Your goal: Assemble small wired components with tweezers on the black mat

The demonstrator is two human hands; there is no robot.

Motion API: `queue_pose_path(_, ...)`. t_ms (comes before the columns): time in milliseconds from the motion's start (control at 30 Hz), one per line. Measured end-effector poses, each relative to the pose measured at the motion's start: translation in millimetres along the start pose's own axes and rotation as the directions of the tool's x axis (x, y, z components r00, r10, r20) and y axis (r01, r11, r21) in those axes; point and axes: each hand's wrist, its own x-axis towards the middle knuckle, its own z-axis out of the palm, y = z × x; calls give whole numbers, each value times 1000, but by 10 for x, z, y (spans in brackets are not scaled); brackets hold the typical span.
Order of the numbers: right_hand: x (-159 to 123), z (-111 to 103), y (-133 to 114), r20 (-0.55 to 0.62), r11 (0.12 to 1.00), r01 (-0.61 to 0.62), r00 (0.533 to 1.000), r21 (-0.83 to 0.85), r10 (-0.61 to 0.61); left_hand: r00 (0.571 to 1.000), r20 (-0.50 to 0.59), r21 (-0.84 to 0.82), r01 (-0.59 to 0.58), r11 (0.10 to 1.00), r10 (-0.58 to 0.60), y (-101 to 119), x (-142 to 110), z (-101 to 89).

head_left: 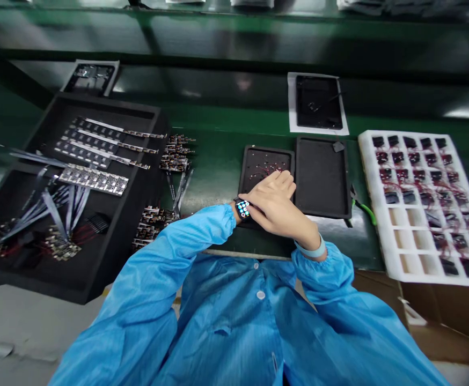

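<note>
My left hand (272,183) is palm down over the near part of a small black tray (244,170). Its fingers bend downward, and their tips are hidden. On its wrist sits a smartwatch (242,208) with a lit screen of round coloured icons. My right hand (277,212) crosses over the left from the right side. The thumb and fingers of my right hand close on the edge of the watch. Inside the tray lie small parts with thin red wires (263,170), partly covered by my hands.
Right of my hands are another black tray (321,179), green-handled pliers (365,208) and a white foam tray (395,236) with wired black parts in its cells. Circuit-board strips (93,178) and ribbon cables lie in black foam boxes (109,257) at left. A dark panel (319,99) lies behind.
</note>
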Motion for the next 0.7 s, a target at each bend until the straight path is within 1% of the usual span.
queue_pose_path(67, 5, 20, 4, -6, 1000, -13, 1000, -10, 13, 984, -170, 67, -44, 997, 55, -24, -7, 66)
queue_pose_path(100, 9, 33, 6, -11, 1000, -25, 1000, -15, 25, 972, -224, 81, -60, 995, 77, -35, -18, 93)
queue_pose_path(133, 12, 46, 9, -17, 999, -40, 999, -19, 40, 967, -238, 73, -74, 995, 89, -45, -33, 113)
queue_pose_path(200, 19, 66, 13, -25, 998, -62, 998, -20, 62, 978, -182, 12, -99, 995, 100, -61, -71, 131)
queue_pose_path(233, 21, 71, 14, -27, 998, -67, 997, -20, 67, 978, -171, -26, -124, 992, 118, -66, -89, 130)
queue_pose_path(267, 22, 71, 14, -27, 997, -68, 997, -21, 67, 973, -182, -59, -157, 986, 144, -70, -103, 126)
queue_pose_path(367, 19, 49, 6, -17, 998, -51, 999, -31, 50, 928, -301, -81, -255, 963, 221, -76, -106, 107)
queue_pose_path(433, 13, 26, -4, -14, 999, -36, 999, -38, 35, 907, -344, -67, -282, 957, 243, -84, -80, 97)
queue_pose_path(500, 7, 8, -13, -13, 999, -25, 1000, -36, 24, 900, -346, -33, -294, 955, 265, -110, -42, 88)
queue_pose_path(567, 2, -3, -18, -13, 999, -20, 1000, -27, 19, 902, -317, 14, -306, 952, 295, -161, 1, 80)
queue_pose_path(633, -1, -7, -16, -14, 1000, -12, 1000, -14, 12, 912, -263, 56, -310, 949, 314, -236, 46, 68)
queue_pose_path(700, -2, -8, -12, -15, 1000, -7, 1000, -4, 7, 929, -185, 88, -310, 947, 321, -318, 94, 54)
